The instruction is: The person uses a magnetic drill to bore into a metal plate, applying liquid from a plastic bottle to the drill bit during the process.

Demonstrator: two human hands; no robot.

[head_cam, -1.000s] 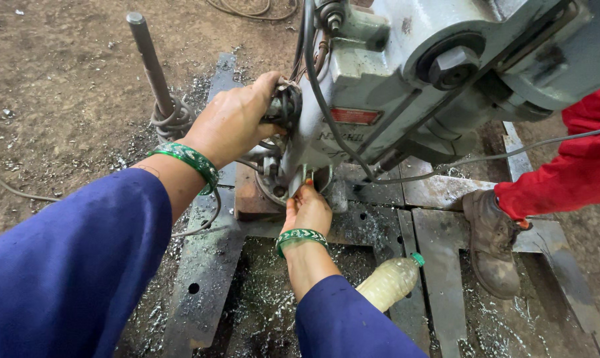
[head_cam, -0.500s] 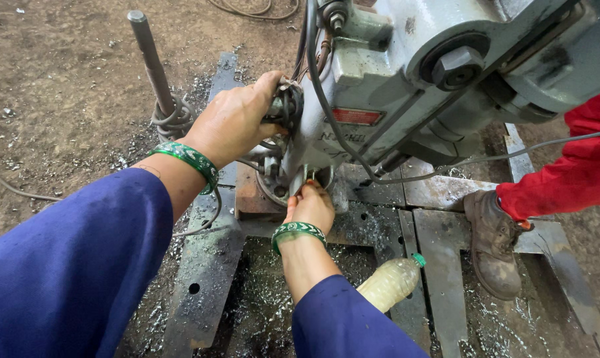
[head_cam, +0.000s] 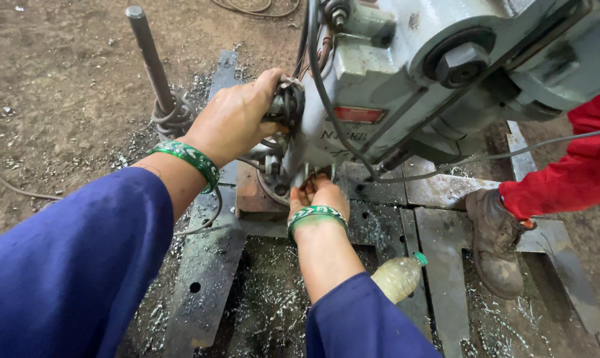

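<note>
A large grey drilling machine (head_cam: 432, 73) leans over steel plates (head_cam: 445, 192) on the ground. My left hand (head_cam: 237, 119) grips a dark round knob (head_cam: 288, 106) on the machine's side. My right hand (head_cam: 318, 193) reaches under the machine head, fingers curled around the chuck area (head_cam: 305, 174); what it holds is hidden. Both wrists wear green patterned bangles, and both arms are in blue sleeves.
Another person's brown boot (head_cam: 492, 242) and red trouser leg (head_cam: 565, 179) stand on the plates at right. A plastic bottle (head_cam: 398, 277) with a green cap lies by my right forearm. A steel rod (head_cam: 151, 59) wrapped with wire rises at upper left. Metal shavings litter the plates.
</note>
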